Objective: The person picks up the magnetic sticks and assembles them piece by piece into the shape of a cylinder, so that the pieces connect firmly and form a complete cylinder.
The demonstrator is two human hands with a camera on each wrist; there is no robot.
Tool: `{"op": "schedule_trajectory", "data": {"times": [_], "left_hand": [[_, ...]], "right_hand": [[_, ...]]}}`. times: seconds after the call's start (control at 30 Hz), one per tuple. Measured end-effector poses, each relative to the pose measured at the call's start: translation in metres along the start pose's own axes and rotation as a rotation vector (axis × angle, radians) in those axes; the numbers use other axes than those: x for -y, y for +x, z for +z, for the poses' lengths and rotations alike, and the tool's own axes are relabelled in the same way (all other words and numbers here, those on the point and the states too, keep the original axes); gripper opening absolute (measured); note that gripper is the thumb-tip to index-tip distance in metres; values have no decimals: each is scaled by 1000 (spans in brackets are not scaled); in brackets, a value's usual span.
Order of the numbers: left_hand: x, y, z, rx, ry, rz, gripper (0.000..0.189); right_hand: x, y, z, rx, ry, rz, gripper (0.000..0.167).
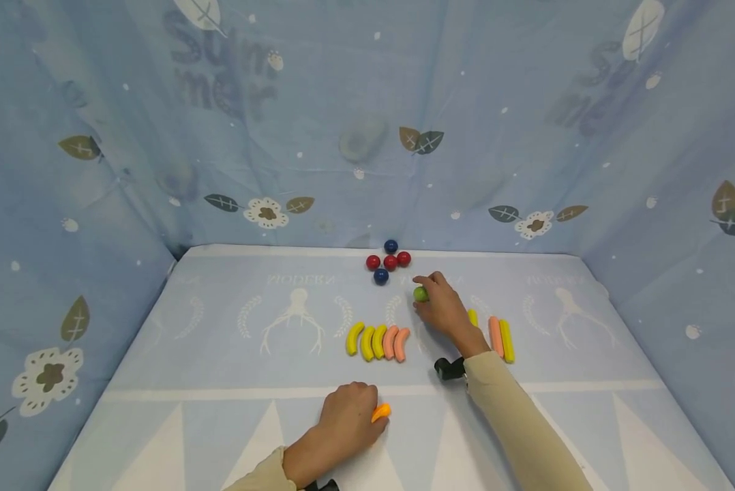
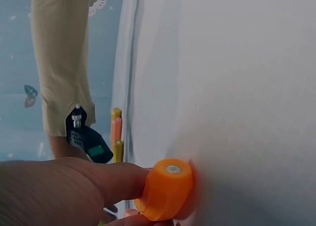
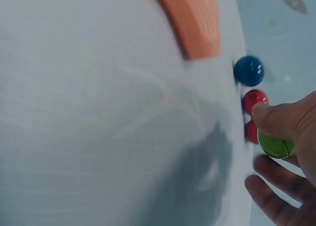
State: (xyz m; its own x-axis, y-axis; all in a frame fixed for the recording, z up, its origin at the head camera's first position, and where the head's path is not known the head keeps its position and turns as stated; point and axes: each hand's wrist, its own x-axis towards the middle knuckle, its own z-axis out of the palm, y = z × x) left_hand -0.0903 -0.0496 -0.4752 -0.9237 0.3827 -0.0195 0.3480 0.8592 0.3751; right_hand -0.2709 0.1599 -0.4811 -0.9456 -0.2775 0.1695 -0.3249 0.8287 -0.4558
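Observation:
My left hand [image 1: 350, 417] is low over the front of the table. Between thumb and fingers it grips an orange curved toy piece [image 2: 167, 189], whose rounded end has a pale round spot. Farther forward on the right, my right hand [image 1: 444, 306] pinches a green ball [image 3: 274, 144] with a thin seam. The thumb is on one side of the ball, and two other fingers spread away from it in the right wrist view. Beyond that hand lie red balls [image 1: 373, 262] and blue balls [image 1: 381, 276], grouped near the back edge.
A row of yellow banana-shaped pieces [image 1: 367, 343] and pink curved pieces [image 1: 401, 345] lies mid-table. Right of the right forearm are a straight pink stick [image 1: 496, 335] and yellow stick [image 1: 506, 341], with another yellow one partly hidden. Patterned blue curtains [image 1: 355, 82] enclose the table [image 1: 208, 368].

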Motion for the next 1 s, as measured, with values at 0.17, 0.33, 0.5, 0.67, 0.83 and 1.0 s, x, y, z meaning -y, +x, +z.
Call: {"op": "schedule_trajectory", "data": {"times": [0.17, 0.33, 0.5, 0.67, 0.83, 1.0], "left_hand": [[2, 0, 2, -8, 9, 2, 36], [5, -1, 3, -28, 10, 7, 36], [11, -3, 1, -40, -10, -3, 36], [19, -2, -3, 11, -45, -24, 34], [24, -2, -5, 40, -85, -16, 32], [24, -4, -3, 29, -109, -13, 30]], "right_hand": [[6, -20, -4, -60, 22, -67, 37], [12, -48, -7, -99, 160, -168, 36], [18, -77, -7, -30, 294, -255, 42], [29, -100, -5, 53, 431, -288, 41], [39, -118, 2, 116, 479, -313, 40], [44, -131, 8, 159, 435, -321, 38]]}}
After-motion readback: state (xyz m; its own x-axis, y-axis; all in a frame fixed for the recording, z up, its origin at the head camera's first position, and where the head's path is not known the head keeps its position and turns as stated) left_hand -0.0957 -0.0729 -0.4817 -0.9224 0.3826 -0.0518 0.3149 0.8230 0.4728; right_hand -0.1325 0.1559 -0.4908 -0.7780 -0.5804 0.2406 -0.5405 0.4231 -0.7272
